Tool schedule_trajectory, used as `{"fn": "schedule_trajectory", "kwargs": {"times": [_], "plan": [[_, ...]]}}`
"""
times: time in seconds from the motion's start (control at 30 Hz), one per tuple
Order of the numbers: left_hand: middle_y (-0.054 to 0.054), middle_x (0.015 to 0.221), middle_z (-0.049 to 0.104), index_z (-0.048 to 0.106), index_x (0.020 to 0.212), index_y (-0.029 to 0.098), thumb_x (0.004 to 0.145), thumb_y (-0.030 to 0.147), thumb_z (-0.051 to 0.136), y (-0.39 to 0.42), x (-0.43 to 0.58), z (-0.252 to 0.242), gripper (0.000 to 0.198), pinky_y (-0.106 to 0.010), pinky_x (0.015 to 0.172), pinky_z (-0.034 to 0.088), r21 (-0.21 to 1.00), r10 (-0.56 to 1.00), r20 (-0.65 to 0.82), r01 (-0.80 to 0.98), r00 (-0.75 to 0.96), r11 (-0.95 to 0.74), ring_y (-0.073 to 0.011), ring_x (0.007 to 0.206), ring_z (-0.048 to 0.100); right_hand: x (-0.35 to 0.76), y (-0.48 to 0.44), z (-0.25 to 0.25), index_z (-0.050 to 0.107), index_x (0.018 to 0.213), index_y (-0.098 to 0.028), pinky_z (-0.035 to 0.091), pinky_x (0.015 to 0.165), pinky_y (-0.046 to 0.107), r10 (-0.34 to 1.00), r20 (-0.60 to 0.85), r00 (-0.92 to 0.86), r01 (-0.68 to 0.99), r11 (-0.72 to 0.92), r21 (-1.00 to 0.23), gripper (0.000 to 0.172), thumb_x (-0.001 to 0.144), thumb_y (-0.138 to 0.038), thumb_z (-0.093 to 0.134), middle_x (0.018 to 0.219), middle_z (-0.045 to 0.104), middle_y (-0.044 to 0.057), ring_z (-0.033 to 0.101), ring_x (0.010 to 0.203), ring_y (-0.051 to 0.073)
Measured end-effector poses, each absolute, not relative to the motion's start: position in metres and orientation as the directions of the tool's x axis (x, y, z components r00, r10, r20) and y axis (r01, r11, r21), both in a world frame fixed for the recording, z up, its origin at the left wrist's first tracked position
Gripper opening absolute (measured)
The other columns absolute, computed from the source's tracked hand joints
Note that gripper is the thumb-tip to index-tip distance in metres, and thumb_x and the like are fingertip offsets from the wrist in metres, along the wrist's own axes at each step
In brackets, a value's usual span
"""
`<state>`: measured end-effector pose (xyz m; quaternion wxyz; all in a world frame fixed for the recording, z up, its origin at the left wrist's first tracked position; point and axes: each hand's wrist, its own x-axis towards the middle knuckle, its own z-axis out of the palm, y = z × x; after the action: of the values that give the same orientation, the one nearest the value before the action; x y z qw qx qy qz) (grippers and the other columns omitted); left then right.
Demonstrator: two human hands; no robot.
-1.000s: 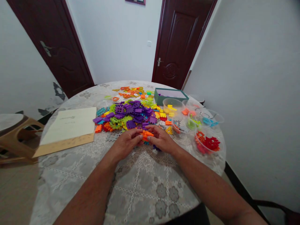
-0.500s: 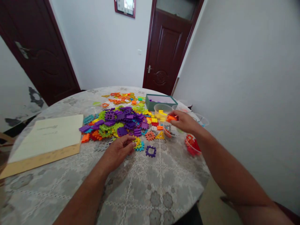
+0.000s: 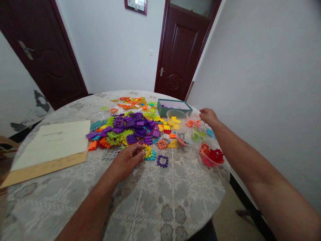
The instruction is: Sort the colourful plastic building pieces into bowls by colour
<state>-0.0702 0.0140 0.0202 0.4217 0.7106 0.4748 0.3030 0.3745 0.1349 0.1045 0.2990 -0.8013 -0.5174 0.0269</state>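
Note:
A heap of interlocking plastic pieces (image 3: 130, 129), purple, green, orange and yellow, covers the middle of the round table (image 3: 160, 197). My left hand (image 3: 126, 160) lies flat at the heap's near edge, fingers loosely apart, its fingertips touching a small yellow and blue cluster (image 3: 149, 154). A purple square frame piece (image 3: 162, 161) lies just right of it. My right hand (image 3: 208, 116) hovers over the clear bowls at the right, fingers bent down with nothing visible in them. Orange pieces (image 3: 190, 123) sit in the bowl just below and left of it.
Several clear bowls hold sorted pieces: yellow (image 3: 175, 117), green (image 3: 198, 133), red (image 3: 212, 156). A green box (image 3: 173, 106) stands behind them. A cream booklet on brown card (image 3: 51, 142) lies at the left. Two dark doors (image 3: 178, 55) stand behind the table.
My right hand carried an orange stack from beside my left hand out to the bowls and no longer holds it. The left hand stayed by the yellow and blue cluster. The camera tilted up.

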Motion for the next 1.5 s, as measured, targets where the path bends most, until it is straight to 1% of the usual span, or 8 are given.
{"fn": "schedule_trajectory", "kwargs": {"times": [0.1,0.2,0.33,0.47,0.6,0.97,1.2,1.5], "plan": [[-0.002,0.084,0.071,0.069,0.114,0.020,0.092,0.044,0.058,0.014,-0.070,0.021,0.034,-0.030,0.069,0.048,0.863,0.932,0.071,0.446,0.357,-0.236,-0.0197,0.075,0.065,0.342,0.109,0.108,0.073,0.120,-0.011,0.052,0.083,0.031,0.884,0.338,0.323,0.869,-0.135,-0.476,0.036,0.089,-0.018,0.058,0.103,0.076,0.013,0.070,0.085,0.019],[-0.002,0.085,0.071,0.070,0.113,0.020,0.092,0.043,0.057,0.013,-0.069,0.022,0.034,-0.030,0.068,0.047,0.840,0.931,0.099,0.471,0.352,-0.268,-0.0199,0.077,0.065,0.286,0.060,0.103,0.075,0.114,-0.015,0.053,0.092,0.036,0.874,0.485,-0.019,0.926,0.199,-0.322,0.030,0.093,-0.023,0.055,0.104,0.076,0.011,0.069,0.093,0.021],[-0.003,0.087,0.073,0.070,0.114,0.019,0.092,0.041,0.056,0.012,-0.069,0.022,0.034,-0.030,0.070,0.047,0.818,0.934,0.107,0.504,0.340,-0.277,-0.0207,0.080,0.066,0.205,-0.008,0.070,0.065,0.127,-0.014,0.048,0.106,0.039,0.874,0.337,-0.351,0.904,0.410,-0.122,0.034,0.100,-0.023,0.047,0.133,0.066,0.017,0.061,0.123,0.025],[-0.003,0.091,0.074,0.071,0.114,0.020,0.093,0.040,0.056,0.013,-0.069,0.020,0.033,-0.030,0.074,0.047,0.798,0.935,0.131,0.525,0.328,-0.296,-0.0209,0.084,0.067,0.167,-0.025,0.028,0.056,0.136,-0.016,0.056,0.089,0.041,0.984,0.067,-0.163,0.986,0.160,0.043,0.039,0.099,-0.024,0.047,0.139,0.056,0.023,0.063,0.118,0.031],[-0.002,0.088,0.074,0.070,0.114,0.020,0.093,0.040,0.056,0.013,-0.069,0.019,0.032,-0.030,0.075,0.047,0.782,0.932,0.142,0.539,0.334,-0.313,-0.0207,0.083,0.067,0.167,-0.014,0.009,0.050,0.141,-0.017,0.055,0.076,0.037,1.000,-0.009,-0.026,0.996,0.027,0.081,0.042,0.101,-0.025,0.044,0.132,0.056,0.024,0.068,0.101,0.030],[-0.002,0.087,0.074,0.070,0.113,0.021,0.094,0.039,0.055,0.013,-0.069,0.016,0.030,-0.030,0.074,0.047,0.755,0.925,0.164,0.561,0.342,-0.341,-0.0201,0.081,0.068,0.164,-0.030,0.007,0.058,0.135,-0.022,0.051,0.100,0.033,0.892,0.110,-0.438,0.836,0.449,-0.316,0.038,0.099,-0.018,0.045,0.136,0.058,0.011,0.061,0.120,0.021],[-0.003,0.090,0.076,0.071,0.109,0.021,0.093,0.040,0.054,0.016,-0.072,0.016,0.030,-0.031,0.075,0.048,0.748,0.944,0.169,0.587,0.283,-0.310,-0.0211,0.083,0.069,0.158,0.021,0.011,0.032,0.158,-0.009,0.056,0.093,0.042,0.994,0.091,-0.067,0.996,0.072,-0.054,0.067,0.094,-0.015,0.048,0.164,0.026,0.032,0.066,0.120,0.033],[-0.004,0.091,0.076,0.074,0.094,0.021,0.092,0.036,0.052,0.019,-0.079,0.020,0.026,-0.031,0.076,0.047,0.712,0.968,0.237,0.662,0.087,-0.234,-0.0220,0.086,0.069,0.141,0.050,0.009,0.037,0.155,-0.007,0.056,0.089,0.044,0.989,-0.053,0.134,0.991,-0.135,-0.002,0.058,0.097,-0.015,0.040,0.141,0.051,0.036,0.067,0.118,0.037]]}}
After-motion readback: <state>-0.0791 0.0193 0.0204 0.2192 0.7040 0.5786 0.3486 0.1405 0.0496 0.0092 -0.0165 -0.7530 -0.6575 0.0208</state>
